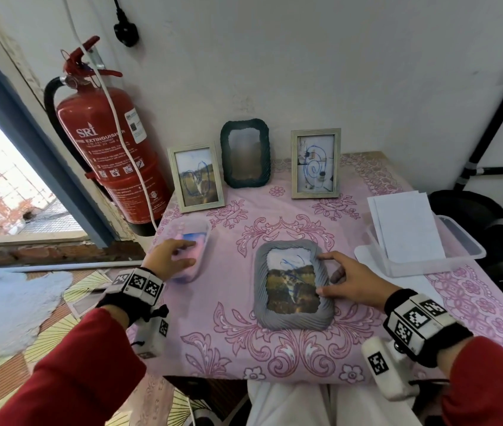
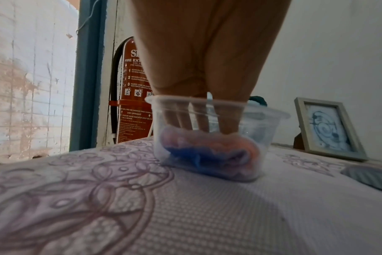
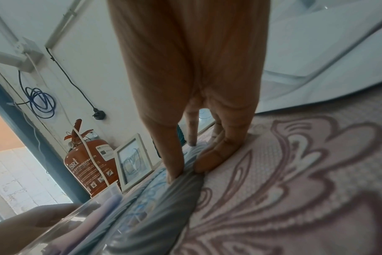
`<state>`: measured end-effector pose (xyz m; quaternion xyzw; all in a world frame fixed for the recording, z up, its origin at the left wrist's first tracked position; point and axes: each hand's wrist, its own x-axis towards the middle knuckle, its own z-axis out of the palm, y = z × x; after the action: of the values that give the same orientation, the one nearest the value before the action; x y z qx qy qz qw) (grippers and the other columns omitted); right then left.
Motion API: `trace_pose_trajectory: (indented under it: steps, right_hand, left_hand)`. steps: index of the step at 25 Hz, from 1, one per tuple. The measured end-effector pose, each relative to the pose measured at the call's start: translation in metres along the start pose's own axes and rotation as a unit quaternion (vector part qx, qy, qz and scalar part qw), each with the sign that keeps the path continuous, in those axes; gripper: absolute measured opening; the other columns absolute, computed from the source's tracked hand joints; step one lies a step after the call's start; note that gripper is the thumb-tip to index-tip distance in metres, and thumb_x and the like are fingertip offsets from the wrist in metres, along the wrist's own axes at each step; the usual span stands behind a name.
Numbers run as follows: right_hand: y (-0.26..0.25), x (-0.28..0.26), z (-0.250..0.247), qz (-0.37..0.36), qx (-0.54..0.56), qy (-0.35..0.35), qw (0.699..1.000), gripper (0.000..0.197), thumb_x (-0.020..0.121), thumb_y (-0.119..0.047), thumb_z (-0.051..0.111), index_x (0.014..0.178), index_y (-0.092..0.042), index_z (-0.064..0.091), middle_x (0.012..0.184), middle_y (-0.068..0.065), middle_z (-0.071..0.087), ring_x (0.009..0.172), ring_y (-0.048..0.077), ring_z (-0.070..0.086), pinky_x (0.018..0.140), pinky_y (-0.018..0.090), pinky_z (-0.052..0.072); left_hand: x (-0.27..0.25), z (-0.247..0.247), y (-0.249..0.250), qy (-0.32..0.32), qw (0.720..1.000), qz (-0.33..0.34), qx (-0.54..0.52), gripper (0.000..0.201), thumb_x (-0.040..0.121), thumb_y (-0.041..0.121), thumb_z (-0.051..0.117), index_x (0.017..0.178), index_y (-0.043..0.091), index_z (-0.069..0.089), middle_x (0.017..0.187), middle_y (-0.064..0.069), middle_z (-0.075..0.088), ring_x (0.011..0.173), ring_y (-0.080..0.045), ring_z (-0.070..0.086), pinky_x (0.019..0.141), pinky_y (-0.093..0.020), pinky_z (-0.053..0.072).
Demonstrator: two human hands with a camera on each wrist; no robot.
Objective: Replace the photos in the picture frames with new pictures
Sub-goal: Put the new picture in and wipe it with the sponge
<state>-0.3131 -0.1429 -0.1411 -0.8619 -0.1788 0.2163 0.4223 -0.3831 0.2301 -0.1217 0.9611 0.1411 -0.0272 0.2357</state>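
A grey ribbed frame (image 1: 317, 315) lies flat mid-table with a scribbled landscape photo (image 1: 291, 287) in it. My right hand (image 1: 327, 275) holds its right rim. In the right wrist view the thumb (image 3: 175, 170) lies on the rim (image 3: 164, 207) and curled fingers (image 3: 212, 160) press its side. My left hand (image 1: 182, 253) reaches into a clear tub (image 1: 204, 229) at the left. Its straight fingers (image 2: 203, 124) touch pink-and-blue pictures (image 2: 207, 151) inside the tub (image 2: 268, 127).
Three frames stand against the back wall: silver (image 1: 196, 178), dark green (image 1: 245, 153) and silver (image 1: 316, 163). A clear tub of white sheets (image 1: 407, 229) sits at the right edge. A red fire extinguisher (image 1: 111, 149) hangs left of the table, by a window.
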Motion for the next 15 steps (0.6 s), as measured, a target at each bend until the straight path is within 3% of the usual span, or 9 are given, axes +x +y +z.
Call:
trace_pose_trajectory:
  steps: [8,13,15]
  right_hand:
    - [0.001,0.001,0.0,0.002,-0.001,-0.006,1.0,0.07,0.072,-0.023,0.08,0.132,-0.028,0.044,0.079,0.0,0.049,0.069,0.011,0.049,0.071,0.023,0.043]
    - [-0.003,-0.002,-0.001,-0.005,-0.009,-0.004,1.0,0.07,0.073,-0.022,0.079,0.134,-0.027,0.044,0.078,0.0,0.048,0.067,0.008,0.047,0.065,0.018,0.04]
    - [-0.004,-0.003,0.0,-0.007,-0.012,-0.003,1.0,0.07,0.074,-0.021,0.078,0.134,-0.026,0.044,0.078,0.0,0.048,0.067,0.008,0.047,0.065,0.017,0.04]
  left_hand:
    - [0.005,-0.005,0.005,0.0,0.997,-0.02,0.07,0.046,0.081,0.026,0.07,0.125,0.023,0.058,0.116,-0.006,0.06,0.104,-0.02,0.057,0.093,-0.027,0.042]
    - [0.0,-0.002,0.01,0.061,0.997,-0.027,0.027,0.03,0.083,0.016,0.065,0.112,0.016,0.067,0.109,-0.007,0.067,0.091,-0.018,0.059,0.082,-0.023,0.043]
    - [-0.002,-0.001,0.012,0.083,0.996,-0.02,0.024,0.03,0.083,0.011,0.063,0.113,0.012,0.066,0.11,-0.012,0.066,0.093,-0.022,0.059,0.081,-0.024,0.04]
